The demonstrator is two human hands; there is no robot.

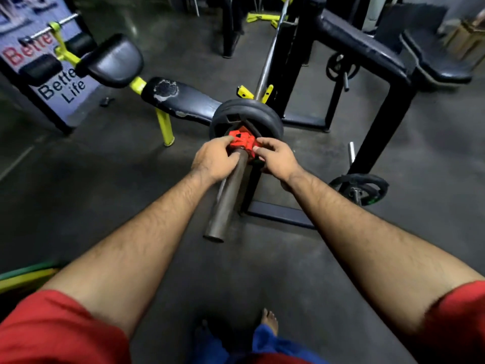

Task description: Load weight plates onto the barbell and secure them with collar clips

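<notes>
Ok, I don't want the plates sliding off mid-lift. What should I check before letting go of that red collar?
1. Plates on the sleeve: ok. Black weight plates sit on the barbell sleeve.
2. Collar on the sleeve: ok. The red collar clip is around it, outboard of the plates.
3. Collar tight against the plates: cannot tell; the fingers hide the gap.
4. Collar lever locked: cannot tell; it is covered.
5. Both hands on the collar: ok. Left hand and right hand grip its two sides.
6. Bar seated in the rack: cannot tell; the plates block that view.
</notes>
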